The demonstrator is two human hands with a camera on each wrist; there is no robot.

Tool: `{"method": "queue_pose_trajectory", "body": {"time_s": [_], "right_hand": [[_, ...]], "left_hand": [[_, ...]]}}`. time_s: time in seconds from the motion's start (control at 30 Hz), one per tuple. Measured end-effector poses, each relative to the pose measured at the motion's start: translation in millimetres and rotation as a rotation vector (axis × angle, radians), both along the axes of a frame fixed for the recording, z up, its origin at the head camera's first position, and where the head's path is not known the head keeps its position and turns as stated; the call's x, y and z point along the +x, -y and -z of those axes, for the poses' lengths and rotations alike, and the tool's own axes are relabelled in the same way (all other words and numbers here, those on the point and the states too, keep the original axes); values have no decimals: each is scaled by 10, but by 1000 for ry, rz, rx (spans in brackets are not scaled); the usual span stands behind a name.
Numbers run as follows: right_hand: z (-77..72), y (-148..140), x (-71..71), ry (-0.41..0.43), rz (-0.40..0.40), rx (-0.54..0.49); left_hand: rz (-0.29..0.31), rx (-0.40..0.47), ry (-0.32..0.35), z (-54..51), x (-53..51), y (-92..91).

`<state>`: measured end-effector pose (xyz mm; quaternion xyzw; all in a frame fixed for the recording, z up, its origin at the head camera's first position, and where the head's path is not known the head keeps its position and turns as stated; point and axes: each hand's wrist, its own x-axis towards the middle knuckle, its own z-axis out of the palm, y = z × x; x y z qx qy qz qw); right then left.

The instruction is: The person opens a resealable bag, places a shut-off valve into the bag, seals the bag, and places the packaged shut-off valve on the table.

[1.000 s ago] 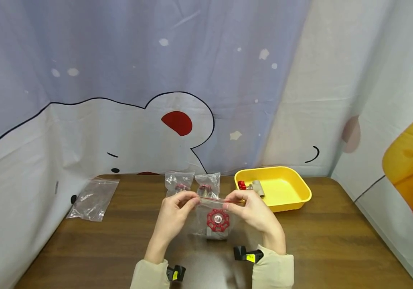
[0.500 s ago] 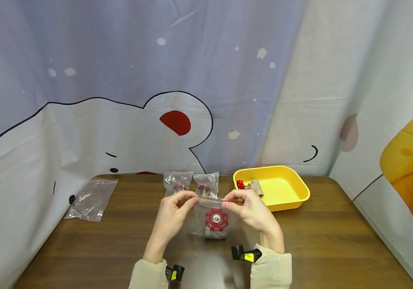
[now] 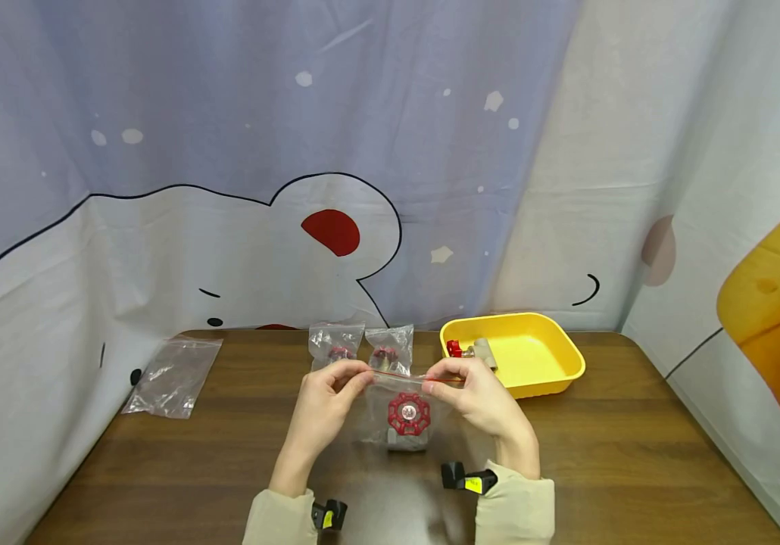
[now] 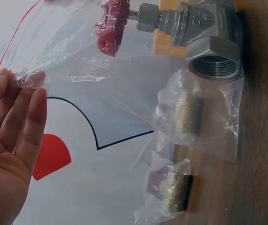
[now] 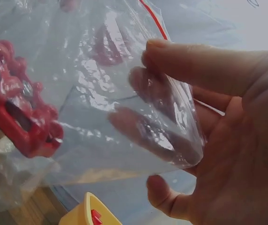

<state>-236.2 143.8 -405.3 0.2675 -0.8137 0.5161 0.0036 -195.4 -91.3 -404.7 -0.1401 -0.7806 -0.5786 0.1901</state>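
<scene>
A clear zip bag [image 3: 378,412] with a red line along its top edge stands upright on the table between my hands. Inside it is a grey metal valve [image 4: 211,35] with a red handwheel [image 3: 409,414]. My left hand [image 3: 325,405] pinches the top left corner of the bag between thumb and fingers. At the right end of the same edge, my right hand [image 3: 485,400] pinches the film, with several fingertips [image 5: 138,131] seen through the plastic in the right wrist view.
Behind stand two bagged valves [image 3: 337,344] [image 3: 390,344]. A yellow tray [image 3: 533,352] at the back right holds another valve [image 3: 482,353] with a red handle. A flat clear bag [image 3: 175,378] lies at the left edge. A printed curtain [image 3: 240,250] hangs behind the table.
My right hand has shifted very slightly right along the bag's top edge since half a second ago. The left hand and the bagged valve look unmoved.
</scene>
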Motion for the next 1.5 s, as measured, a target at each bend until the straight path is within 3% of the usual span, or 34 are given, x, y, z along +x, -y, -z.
{"method": "queue_pose_trajectory", "body": {"time_s": [0.23,0.87,1.2,1.37,1.5], "right_hand": [[12,18,0,-54,13,-10],[-42,-63,66,-27,31,37],[22,-66,29,-105,23,-10],[5,-43,26,-136,54,33],[-1,-59,18,-115,70,55]], "left_hand": [[1,4,5,17,-2,5],[13,-2,-15,-6,11,-8],[11,2,-15,-4,10,-7],[5,0,-16,1,19,11],[7,-3,-23,-12,19,20]]}}
